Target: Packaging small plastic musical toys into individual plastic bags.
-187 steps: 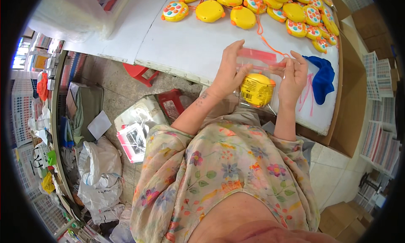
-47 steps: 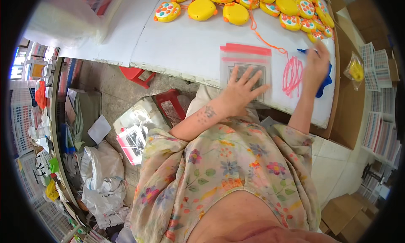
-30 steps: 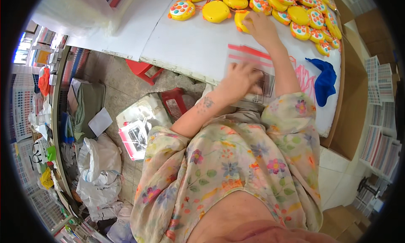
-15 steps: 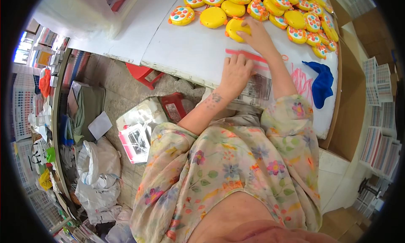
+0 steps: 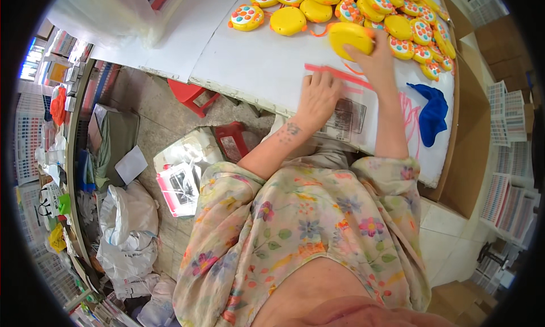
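Observation:
In my right hand (image 5: 372, 57) is a round yellow toy (image 5: 347, 40), its plain side up and slightly blurred, held by its right edge above the table. An orange cord trails beside it. My left hand (image 5: 319, 100) rests near the table's front edge with its fingers curled down and together. Whatever lies under those fingertips is hidden. Just beyond them runs a pink strip (image 5: 340, 72). To the right of that hand lies a clear plastic bag with dark print (image 5: 349, 117), partly covered by it.
Many matching yellow toys (image 5: 288, 21), some with coloured dots up, crowd the table's far side. Pink strands (image 5: 410, 120) and a blue cloth-like piece (image 5: 432, 116) lie to the right. Cardboard (image 5: 468, 128) borders the table there. A red stool (image 5: 192, 97) stands on the floor.
My right hand has lifted the yellow toy and brought it right and toward me, and the orange cord now shows. My left hand has stayed nearly in place.

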`<control>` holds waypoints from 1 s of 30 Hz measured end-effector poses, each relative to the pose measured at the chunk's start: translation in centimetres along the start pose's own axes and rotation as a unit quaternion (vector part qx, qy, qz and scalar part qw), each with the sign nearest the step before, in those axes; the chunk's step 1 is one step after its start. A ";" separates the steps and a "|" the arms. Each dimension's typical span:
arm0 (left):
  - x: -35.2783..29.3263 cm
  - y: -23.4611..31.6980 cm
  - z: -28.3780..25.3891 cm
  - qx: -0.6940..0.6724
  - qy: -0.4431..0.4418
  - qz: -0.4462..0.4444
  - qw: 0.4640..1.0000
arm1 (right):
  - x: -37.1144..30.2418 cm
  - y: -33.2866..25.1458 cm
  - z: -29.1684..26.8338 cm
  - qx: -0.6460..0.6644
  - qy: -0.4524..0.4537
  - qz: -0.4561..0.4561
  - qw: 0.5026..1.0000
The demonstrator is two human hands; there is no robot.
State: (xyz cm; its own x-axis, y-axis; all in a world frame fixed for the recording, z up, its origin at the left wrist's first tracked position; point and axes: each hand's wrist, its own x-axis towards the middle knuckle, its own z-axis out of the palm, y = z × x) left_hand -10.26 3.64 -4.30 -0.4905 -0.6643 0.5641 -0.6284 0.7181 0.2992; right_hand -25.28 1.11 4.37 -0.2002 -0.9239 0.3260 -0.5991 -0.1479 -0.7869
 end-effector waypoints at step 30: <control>-0.3 -0.1 -1.9 -0.135 0.032 0.066 0.988 | -6.8 4.6 0.2 0.162 -0.068 0.112 0.978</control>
State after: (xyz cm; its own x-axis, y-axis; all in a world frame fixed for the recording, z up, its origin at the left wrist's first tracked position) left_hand -8.95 4.17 -3.02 -0.5122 -0.5534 0.6568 -0.3738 0.8322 0.4096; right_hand -26.55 6.62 -1.58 -0.1793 -0.9812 0.0708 -0.2712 -0.0199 -0.9623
